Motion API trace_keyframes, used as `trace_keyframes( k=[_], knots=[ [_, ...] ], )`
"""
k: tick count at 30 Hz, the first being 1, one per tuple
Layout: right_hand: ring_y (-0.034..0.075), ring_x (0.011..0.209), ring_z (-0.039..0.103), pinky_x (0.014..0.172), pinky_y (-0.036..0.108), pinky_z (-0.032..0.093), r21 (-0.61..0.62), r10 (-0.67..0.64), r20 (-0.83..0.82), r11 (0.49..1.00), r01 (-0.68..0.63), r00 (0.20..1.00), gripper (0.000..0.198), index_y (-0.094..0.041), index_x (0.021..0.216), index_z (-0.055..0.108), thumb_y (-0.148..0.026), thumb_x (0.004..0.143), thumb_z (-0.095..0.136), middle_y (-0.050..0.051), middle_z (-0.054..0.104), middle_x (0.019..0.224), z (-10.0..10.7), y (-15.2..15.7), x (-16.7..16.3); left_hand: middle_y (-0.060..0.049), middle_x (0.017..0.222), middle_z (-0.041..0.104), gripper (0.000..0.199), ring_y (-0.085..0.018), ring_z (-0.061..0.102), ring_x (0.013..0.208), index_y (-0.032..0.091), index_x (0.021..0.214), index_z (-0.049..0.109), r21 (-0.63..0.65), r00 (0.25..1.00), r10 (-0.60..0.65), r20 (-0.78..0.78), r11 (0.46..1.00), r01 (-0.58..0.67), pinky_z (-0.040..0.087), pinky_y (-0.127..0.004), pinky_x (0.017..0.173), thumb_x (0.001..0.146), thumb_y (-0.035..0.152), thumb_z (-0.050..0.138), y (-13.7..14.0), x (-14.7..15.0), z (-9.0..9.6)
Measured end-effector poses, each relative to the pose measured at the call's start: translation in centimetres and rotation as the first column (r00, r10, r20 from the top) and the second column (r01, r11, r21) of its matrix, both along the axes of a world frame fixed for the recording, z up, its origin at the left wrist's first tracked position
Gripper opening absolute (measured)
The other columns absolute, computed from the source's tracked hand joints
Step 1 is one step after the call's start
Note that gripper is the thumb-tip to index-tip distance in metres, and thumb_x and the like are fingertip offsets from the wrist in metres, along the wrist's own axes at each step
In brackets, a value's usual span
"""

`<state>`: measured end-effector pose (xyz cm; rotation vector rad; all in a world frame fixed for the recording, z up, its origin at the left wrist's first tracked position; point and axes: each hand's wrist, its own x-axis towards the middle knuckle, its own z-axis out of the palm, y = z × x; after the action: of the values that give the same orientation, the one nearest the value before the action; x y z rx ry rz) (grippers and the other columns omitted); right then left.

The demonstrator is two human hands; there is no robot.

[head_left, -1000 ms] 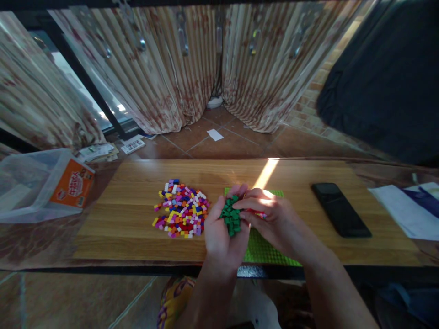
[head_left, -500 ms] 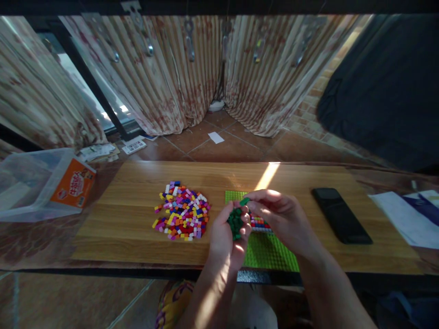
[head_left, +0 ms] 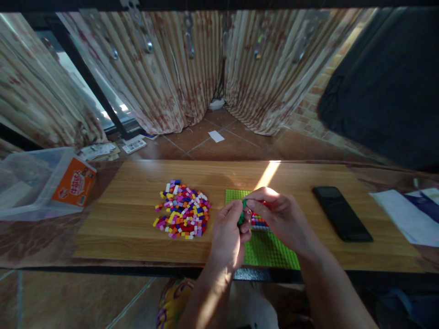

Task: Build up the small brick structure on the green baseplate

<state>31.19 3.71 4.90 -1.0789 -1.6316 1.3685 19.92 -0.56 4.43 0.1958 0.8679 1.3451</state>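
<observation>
My left hand is curled around a handful of green building bricks, mostly hidden by its fingers and thumb. The fingertips of my right hand pinch a green brick at the left hand's thumb tip. Both hands hover over a lime-green studded baseplate. Rows of coloured bricks sit on the baseplate, partly covered by my right hand. To the left, a loose pile of multicoloured bricks lies on the wooden board.
The wooden board has a black phone on its right side. A clear plastic bin with an orange label stands at the left. White papers lie off to the right. Patterned curtains hang behind.
My left hand has rolled over and closed its thumb across the green bricks, which were showing in the open palm. My right fingertips stay close to it.
</observation>
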Motion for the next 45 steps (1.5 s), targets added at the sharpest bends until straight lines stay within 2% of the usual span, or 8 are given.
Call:
trace_keyframes(
  k=[7,10,14,16,20,26,39,45],
  knots=[
    [0.011,0.058,0.054,0.055,0.025,0.047,-0.138,-0.003,-0.106,0.990,-0.012,0.994,0.022,-0.017,0.076,0.071,-0.038,0.077,0.063,0.002,0.062,0.062,1.1,-0.4,-0.7,0.004,0.063,0.045,0.026,0.001,0.029,0.042,0.013,0.073,0.052,0.006,0.987,-0.115,0.113,0.993,0.115,0.013,-0.011,0.036,0.070,0.032,0.070,0.0,-0.5,0.1],
    [0.012,0.058,0.055,0.055,0.026,0.047,-0.148,-0.086,-0.114,0.987,0.069,0.990,0.022,-0.018,0.072,0.070,-0.039,0.075,0.064,0.002,0.063,0.063,1.0,-0.2,-0.5,0.003,0.065,0.045,0.022,0.001,0.030,0.043,0.012,0.074,0.053,0.011,0.968,-0.141,0.207,0.990,0.142,0.014,-0.010,0.035,0.073,0.028,0.068,0.0,-0.8,0.1],
    [0.014,0.067,0.060,0.060,0.028,0.048,0.106,-0.363,0.015,0.927,0.360,0.932,0.014,-0.023,0.075,0.071,-0.036,0.073,0.067,0.002,0.068,0.076,0.0,1.1,2.0,0.002,0.066,0.044,0.013,0.000,0.031,0.043,0.011,0.075,0.052,-0.040,0.949,-0.075,0.307,0.995,0.092,0.016,-0.009,0.034,0.081,0.022,0.057,0.2,-1.2,0.1],
    [0.018,0.077,0.062,0.066,0.031,0.049,0.273,-0.426,0.180,0.887,0.371,0.886,0.012,-0.024,0.074,0.072,-0.035,0.073,0.068,0.004,0.069,0.084,-0.6,1.8,4.0,0.002,0.065,0.044,0.013,0.000,0.031,0.043,0.011,0.073,0.051,-0.058,0.948,-0.024,0.318,0.997,0.044,0.017,-0.009,0.033,0.084,0.020,0.053,0.4,-1.5,0.1],
    [0.021,0.084,0.063,0.068,0.034,0.050,0.284,-0.363,0.377,0.921,0.267,0.852,0.015,-0.026,0.079,0.074,-0.037,0.074,0.066,0.005,0.069,0.088,-1.8,2.7,6.6,0.001,0.066,0.044,0.013,-0.001,0.032,0.043,0.012,0.074,0.052,-0.080,0.949,0.037,0.314,0.997,-0.012,0.019,-0.009,0.033,0.085,0.019,0.051,0.5,-1.9,0.1],
    [0.021,0.086,0.062,0.077,0.039,0.049,0.322,-0.267,0.487,0.940,0.113,0.832,0.013,-0.027,0.074,0.075,-0.037,0.075,0.065,0.005,0.068,0.091,-3.2,2.9,5.8,0.001,0.066,0.043,0.013,-0.001,0.032,0.043,0.012,0.073,0.051,-0.095,0.947,0.040,0.318,0.995,-0.011,0.021,-0.009,0.033,0.085,0.018,0.051,0.6,-1.8,0.0],
    [0.022,0.093,0.061,0.086,0.040,0.047,0.299,-0.297,0.443,0.938,0.173,0.846,0.006,-0.026,0.071,0.071,-0.026,0.072,0.065,0.005,0.067,0.097,-4.5,3.3,4.7,0.001,0.067,0.044,0.013,-0.001,0.032,0.043,0.012,0.073,0.051,-0.101,0.952,0.042,0.304,0.995,-0.011,0.020,-0.010,0.033,0.084,0.019,0.051,0.6,-1.8,0.0],
    [0.019,0.074,0.063,0.066,0.034,0.049,0.132,-0.284,0.453,0.959,0.251,0.845,0.009,-0.021,0.072,0.069,-0.029,0.069,0.064,0.006,0.069,0.089,-4.7,3.4,4.5,0.001,0.066,0.045,0.015,-0.001,0.032,0.043,0.012,0.074,0.051,-0.098,0.957,0.023,0.288,0.995,0.005,0.018,-0.010,0.033,0.087,0.019,0.048,0.6,-1.6,0.1]
  ],
)
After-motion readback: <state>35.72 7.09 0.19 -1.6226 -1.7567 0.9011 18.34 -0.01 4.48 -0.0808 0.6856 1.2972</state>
